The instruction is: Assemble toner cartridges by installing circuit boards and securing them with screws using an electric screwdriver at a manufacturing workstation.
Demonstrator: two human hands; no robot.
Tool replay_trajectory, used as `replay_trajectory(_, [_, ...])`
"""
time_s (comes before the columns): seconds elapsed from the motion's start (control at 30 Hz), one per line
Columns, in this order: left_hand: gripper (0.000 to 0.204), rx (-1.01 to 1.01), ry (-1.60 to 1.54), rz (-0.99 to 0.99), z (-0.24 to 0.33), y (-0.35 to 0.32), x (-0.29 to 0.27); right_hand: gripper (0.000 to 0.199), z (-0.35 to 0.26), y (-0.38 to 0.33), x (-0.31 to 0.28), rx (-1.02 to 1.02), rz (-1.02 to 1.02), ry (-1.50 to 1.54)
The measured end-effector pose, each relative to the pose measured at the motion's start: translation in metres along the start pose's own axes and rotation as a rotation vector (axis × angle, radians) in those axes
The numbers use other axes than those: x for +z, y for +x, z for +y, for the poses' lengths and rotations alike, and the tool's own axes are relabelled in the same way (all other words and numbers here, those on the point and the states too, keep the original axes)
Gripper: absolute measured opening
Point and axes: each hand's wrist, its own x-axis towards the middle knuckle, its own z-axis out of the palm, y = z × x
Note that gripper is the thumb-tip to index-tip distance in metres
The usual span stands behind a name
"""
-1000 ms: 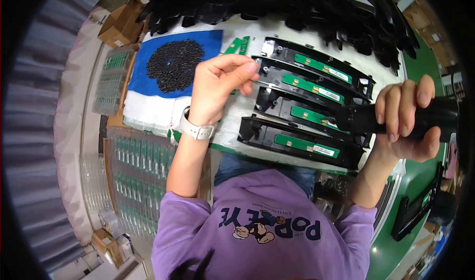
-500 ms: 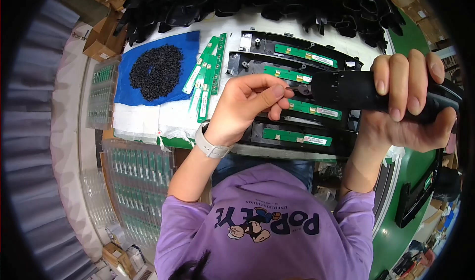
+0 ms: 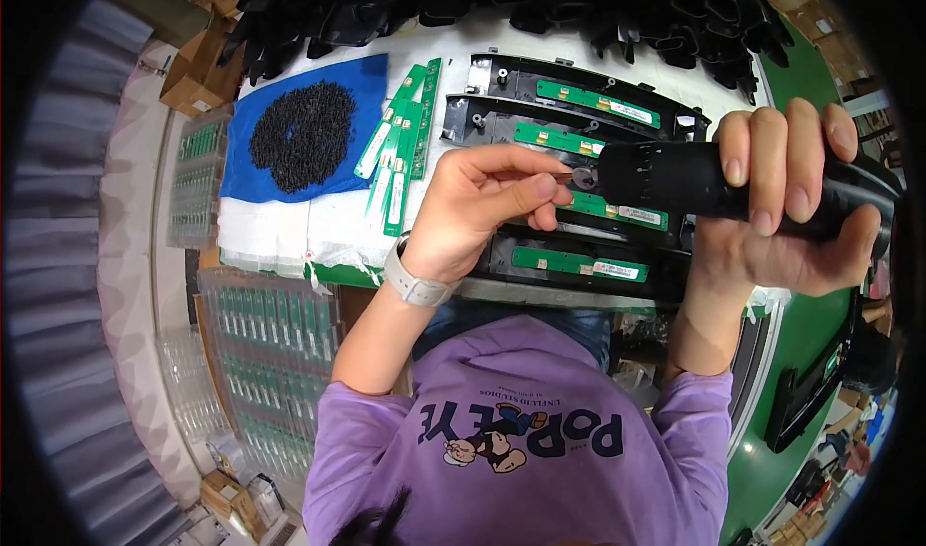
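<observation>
My right hand (image 3: 796, 184) is wrapped round a black electric screwdriver (image 3: 666, 175), held level with its nose pointing left. Its metal tip (image 3: 585, 177) reaches the fingertips of my left hand (image 3: 492, 199). There my left thumb and forefinger are pinched together; anything between them is too small to make out. Both hands hover above several curved black plastic housings (image 3: 497, 112), partly covering the middle ones. Inside the housings lie narrow green circuit boards with white labels, such as the nearest circuit board (image 3: 579, 263).
Small black screws (image 3: 304, 136) are heaped on a blue cloth (image 3: 246, 165) at the left. Loose green circuit boards (image 3: 394, 165) lie beside it. A pile of black plastic parts (image 3: 502, 6) lines the far edge. Clear trays of boards (image 3: 270, 353) stand at the lower left.
My right hand and the screwdriver have shifted slightly left, bringing the tip closer to my left fingertips. The left pinch holds almost still.
</observation>
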Motion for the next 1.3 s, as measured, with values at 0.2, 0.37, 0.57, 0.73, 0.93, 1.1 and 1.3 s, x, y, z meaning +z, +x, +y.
replay_trajectory(0.2, [0.018,0.011,0.643,0.087,0.010,-0.004,0.008,0.040,-0.010,0.005,-0.010,0.202,0.054,-0.189])
replay_trajectory(0.37, [0.012,0.237,0.776,0.161,0.004,-0.004,0.002,0.038,0.010,-0.003,-0.017,0.263,0.015,-0.455])
replay_trajectory(0.57, [0.011,0.255,0.854,0.139,0.000,-0.001,-0.001,0.036,0.018,-0.005,-0.023,0.245,0.017,-0.463])
replay_trajectory(0.73, [0.011,0.229,0.891,0.117,-0.001,0.000,-0.003,0.029,0.024,-0.004,-0.018,0.291,0.011,-0.446])
replay_trajectory(0.93, [0.011,0.170,0.672,0.165,-0.005,0.004,-0.005,0.032,0.035,-0.001,-0.003,0.322,0.004,-0.570])
replay_trajectory(1.1, [0.012,0.158,0.623,0.154,-0.006,0.004,-0.007,0.031,0.038,0.001,-0.005,0.351,0.014,-0.499])
replay_trajectory(1.3, [0.013,0.226,0.715,0.147,-0.006,0.004,-0.010,0.035,0.025,0.002,-0.005,0.416,-0.027,-0.630])
